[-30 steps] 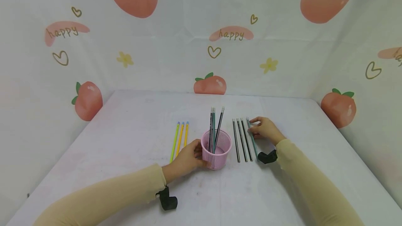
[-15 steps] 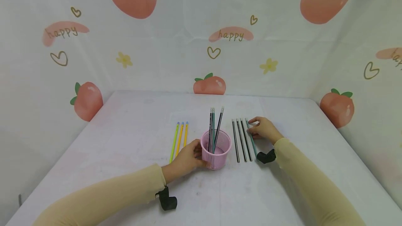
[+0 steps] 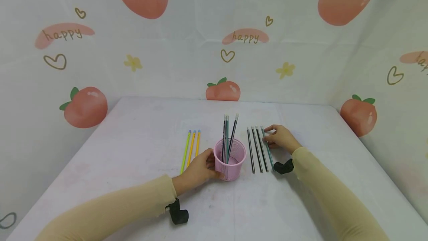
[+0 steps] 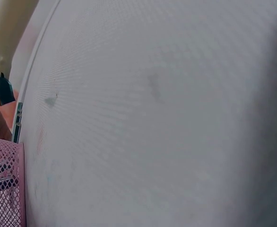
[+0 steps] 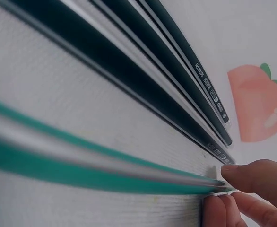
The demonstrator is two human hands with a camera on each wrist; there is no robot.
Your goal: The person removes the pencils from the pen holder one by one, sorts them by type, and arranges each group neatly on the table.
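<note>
My left hand point(image 3: 198, 169) grips the side of a pink mesh pencil cup point(image 3: 234, 172), thumb in front and fingers behind. Two black pencils point(image 3: 234, 132) and one green pencil point(image 3: 227, 131) stand in the cup, eraser ends up. On the right, my right hand point(image 3: 281, 138) pinches another green pencil point(image 5: 105, 176) near its far end, thumb on one side and fingers on the other. That pencil lies along the table, rightmost of its row. Three black pencils point(image 3: 255, 150) lie parallel beside it. The left wrist view catches only the cup's mesh wall point(image 4: 8, 198) and a fingertip.
Left of the cup lie a lime-green pencil point(image 3: 185, 150) and two yellow pencils point(image 3: 192, 146), partly behind my left hand. A white cloth covers the table point(image 3: 254, 207). Behind it hangs a white backdrop point(image 3: 180, 70) printed with peaches. A black wrist camera point(image 3: 284, 167) sits under my right wrist.
Both hands, the cup and the pencils stay almost where they were; my right hand has shifted very slightly left. At the left, the backdrop cloth has moved, its printed peach and heart sliding left.
</note>
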